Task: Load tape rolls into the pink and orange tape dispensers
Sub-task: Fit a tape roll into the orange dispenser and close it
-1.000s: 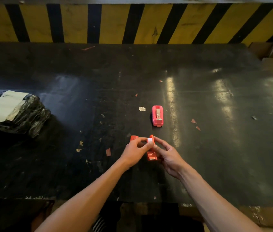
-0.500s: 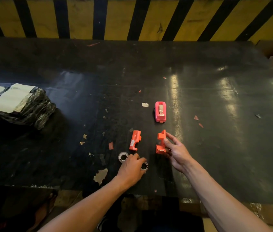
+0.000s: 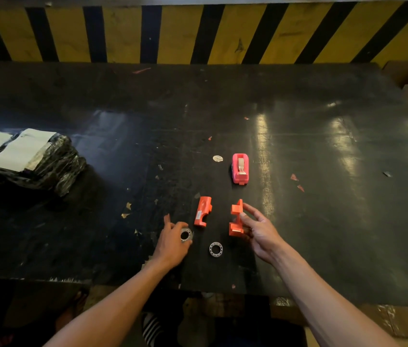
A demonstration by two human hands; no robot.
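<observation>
Two orange dispenser halves lie apart on the black bench (image 3: 323, 221), and the pink tape dispenser (image 3: 240, 168) serves here as the landmark. It stands upright near the middle of the bench with a roll already seated in it and its cutter end toward the person. Just nearer than the pink dispenser and a little to its left lies the orange cover half (image 3: 202, 211), flat on the bench and touching nothing. Directly nearer than the pink dispenser stands the orange base half (image 3: 236, 219), on its edge; the right hand (image 3: 260, 231) holds it lightly, thumb and forefinger pinched on its right side, the other fingers loosely spread. Farther to the left of the cover half, the left hand (image 3: 173, 240) closes its fingertips around a small clear tape roll (image 3: 186, 234), which sits at or just above the bench; whether it is lifted cannot be told. A second clear tape roll (image 3: 215, 249) lies flat between the two hands, nearer the person than both orange halves and free of either hand. A small pale round scrap (image 3: 217, 158) lies just left of the pink dispenser. Well to the left of it sits a bundle wrapped in black film with white faces (image 3: 30, 161). Beyond the bench runs a yellow and black striped wall (image 3: 198, 33)
</observation>
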